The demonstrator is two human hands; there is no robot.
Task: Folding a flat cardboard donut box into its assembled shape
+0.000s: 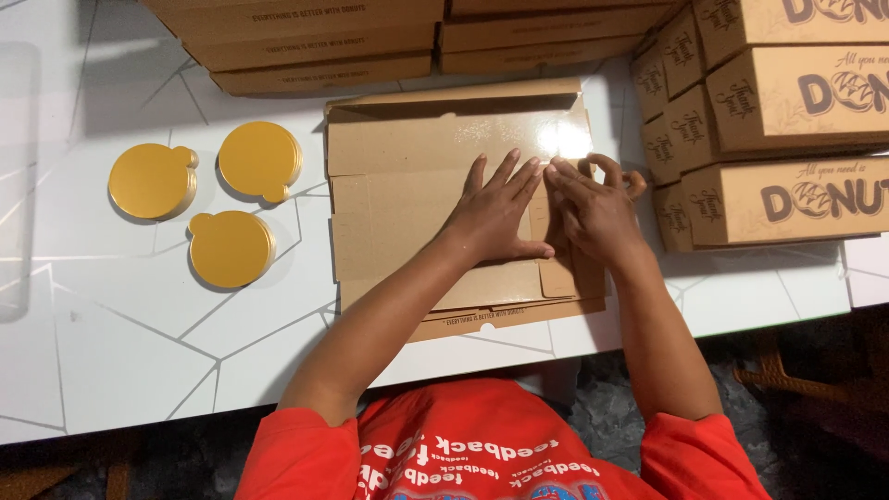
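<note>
Both hands flat, fingers spread, pressing matte brown cardboard box w/ glossy window.

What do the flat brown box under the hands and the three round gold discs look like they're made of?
The flat brown box blank looks like matte kraft cardboard: dull tan surface, creased fold lines, and a glossy clear window that reflects light. Both the left hand and the right hand press on it. The round gold discs seem to be foil-faced card, smooth with a metallic sheen, though that is uncertain.
</note>
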